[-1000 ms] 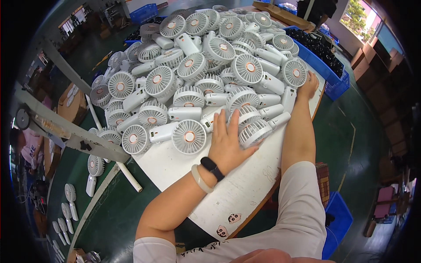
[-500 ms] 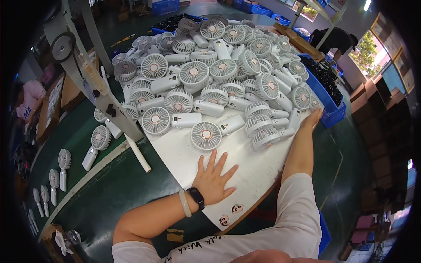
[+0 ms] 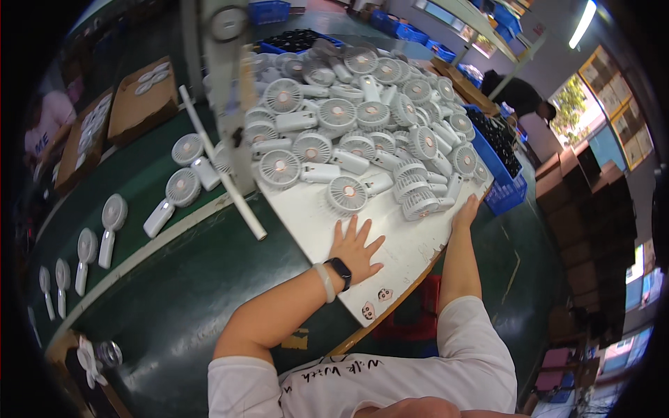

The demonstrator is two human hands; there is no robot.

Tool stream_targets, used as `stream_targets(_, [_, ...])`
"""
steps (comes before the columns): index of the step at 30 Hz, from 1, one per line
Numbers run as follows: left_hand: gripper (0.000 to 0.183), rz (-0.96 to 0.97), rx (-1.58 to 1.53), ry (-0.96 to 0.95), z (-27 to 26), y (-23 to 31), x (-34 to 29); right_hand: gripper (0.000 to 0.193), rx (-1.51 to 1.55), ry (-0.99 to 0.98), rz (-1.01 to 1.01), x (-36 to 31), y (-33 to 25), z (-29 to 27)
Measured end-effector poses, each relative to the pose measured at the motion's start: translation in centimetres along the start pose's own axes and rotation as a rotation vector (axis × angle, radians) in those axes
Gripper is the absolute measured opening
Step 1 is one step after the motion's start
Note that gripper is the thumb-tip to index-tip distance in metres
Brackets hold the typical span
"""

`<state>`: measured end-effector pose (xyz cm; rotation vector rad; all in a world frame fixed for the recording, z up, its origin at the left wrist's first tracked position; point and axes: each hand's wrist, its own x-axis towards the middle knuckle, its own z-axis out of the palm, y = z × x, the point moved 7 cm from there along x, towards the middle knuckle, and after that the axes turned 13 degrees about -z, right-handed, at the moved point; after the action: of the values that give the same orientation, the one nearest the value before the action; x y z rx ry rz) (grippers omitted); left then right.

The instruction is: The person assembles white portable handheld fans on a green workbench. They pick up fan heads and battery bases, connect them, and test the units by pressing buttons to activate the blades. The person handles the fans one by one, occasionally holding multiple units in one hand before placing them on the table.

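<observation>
A white board [image 3: 296,219] lies before me, its far part heaped with white handheld fans [image 3: 338,113] that have round grilles and short handles. My left hand [image 3: 357,253] is spread flat on its bare near part, fingers apart. Just beyond the fingertips lies one fan [image 3: 347,194], handle pointing right. Several fans [image 3: 418,198] stand in a close row to its right. At the board's right edge is my right hand [image 3: 464,212], its fingers stretched along the edge and the thumb hidden. Neither hand holds a fan.
Blue crates [image 3: 503,194] of black parts stand right of and behind the heap. At left, an upright post [image 3: 233,132] and white tube [image 3: 221,167] rise beside a green surface carrying spaced fans [image 3: 113,212]. Cardboard boxes [image 3: 143,101] and another person [image 3: 52,122] are farther left.
The view has shifted, so the board and heap appear slightly higher and more of the left side shows. Both hands keep their places on the board.
</observation>
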<state>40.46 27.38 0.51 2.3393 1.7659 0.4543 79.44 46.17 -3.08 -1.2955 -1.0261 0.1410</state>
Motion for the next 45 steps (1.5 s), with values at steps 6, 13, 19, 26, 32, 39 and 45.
stream_targets(6, [0.062, -0.055, -0.057, -0.104, 0.0, -0.6, -2.8, 0.043, -0.372, -0.183, -0.096, -4.1, -4.9, 1.2])
stream_targets(13, [0.026, 0.088, -0.502, -0.045, -5.8, -3.6, -11.2, 0.038, -0.609, -0.292, -0.267, -6.3, -3.9, -2.3])
stream_targets(19, [0.022, -0.281, -0.744, 0.201, -10.4, -15.0, -21.1, 0.034, -0.455, -0.053, -0.569, -9.9, -15.8, -0.9])
stream_targets(26, [0.027, -0.796, -1.175, -0.055, -8.0, -22.4, -30.0, 0.038, 1.388, -0.771, -0.057, -24.1, -46.1, 7.6])
stream_targets(32, [0.028, -0.595, -1.567, -0.324, -8.2, -22.0, -30.0, 0.033, 2.067, -1.125, -0.2, -32.9, -63.6, 7.0])
stream_targets(39, [0.028, -0.539, -1.702, -0.38, -7.8, -22.4, -30.3, 0.032, 2.247, -1.184, -0.34, -36.8, -66.1, 7.3])
stream_targets(45, [0.03, -0.55, -1.667, -0.384, -7.8, -22.6, -30.3, 0.027, 2.267, -1.183, -0.405, -37.7, -65.6, 7.9])
